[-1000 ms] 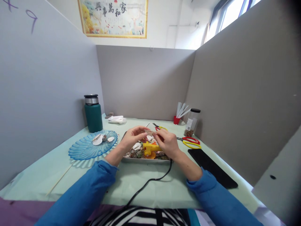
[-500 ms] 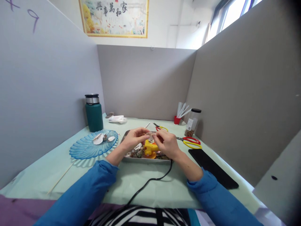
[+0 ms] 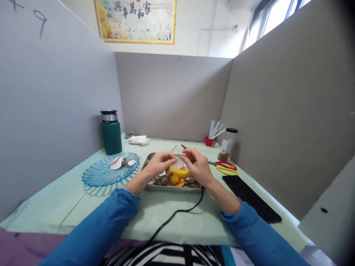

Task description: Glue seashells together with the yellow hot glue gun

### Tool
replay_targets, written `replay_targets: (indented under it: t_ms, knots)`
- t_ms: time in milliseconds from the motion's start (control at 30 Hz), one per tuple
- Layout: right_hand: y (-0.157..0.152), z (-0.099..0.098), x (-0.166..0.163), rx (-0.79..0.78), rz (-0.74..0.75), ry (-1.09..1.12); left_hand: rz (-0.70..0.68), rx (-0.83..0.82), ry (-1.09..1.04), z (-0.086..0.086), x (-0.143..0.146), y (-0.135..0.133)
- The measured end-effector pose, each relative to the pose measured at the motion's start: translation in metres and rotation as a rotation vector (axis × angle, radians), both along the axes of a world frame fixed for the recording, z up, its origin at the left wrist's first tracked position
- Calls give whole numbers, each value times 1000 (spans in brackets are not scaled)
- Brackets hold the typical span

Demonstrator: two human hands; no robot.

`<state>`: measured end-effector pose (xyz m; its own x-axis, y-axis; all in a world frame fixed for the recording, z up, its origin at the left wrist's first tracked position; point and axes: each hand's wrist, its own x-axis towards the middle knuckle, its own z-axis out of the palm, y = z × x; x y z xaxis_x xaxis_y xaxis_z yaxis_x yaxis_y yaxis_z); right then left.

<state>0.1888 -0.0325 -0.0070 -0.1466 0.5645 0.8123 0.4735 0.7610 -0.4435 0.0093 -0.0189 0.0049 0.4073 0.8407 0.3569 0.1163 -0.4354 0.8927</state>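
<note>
Over a metal tray (image 3: 169, 189), my left hand (image 3: 161, 164) pinches a pale, flat shell (image 3: 179, 162) by its near edge. My right hand (image 3: 198, 166) is at the shell's other side, thumb and fingertips bent close together. Whatever those right fingertips hold is too small to make out. Under the hands, a yellow glue gun (image 3: 177, 175) lies in the tray on an orange piece. Small shells and stones (image 3: 161, 180) fill the tray around it, partly hidden by my hands.
At left are a blue scalloped plate (image 3: 95, 177) with several shells, a green bottle (image 3: 111, 136) and a thin stick (image 3: 71, 210). Scissors (image 3: 227, 168), a black phone-like slab (image 3: 251, 199), a jar (image 3: 227, 145) and a red cup of glue sticks (image 3: 209, 142) stand right. A black cord (image 3: 177, 211) crosses the front.
The shell now shows a broader pale face between my hands. My right hand has lifted slightly and its fingers have shifted, while the left hand has stayed nearly still.
</note>
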Motion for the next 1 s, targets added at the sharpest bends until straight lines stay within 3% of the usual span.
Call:
replay_targets:
  t_ms: [300,633,1000]
  knots:
    - [0,0,-2,23,41,-26,49,-8,-78,-2,0,3]
    - [-2,-1,-3,62,47,-33,-79,-90,-166,-5,-3,3]
    - [-3,-3,-5,73,-7,-70,-60,-125,-227,-5,-2,3]
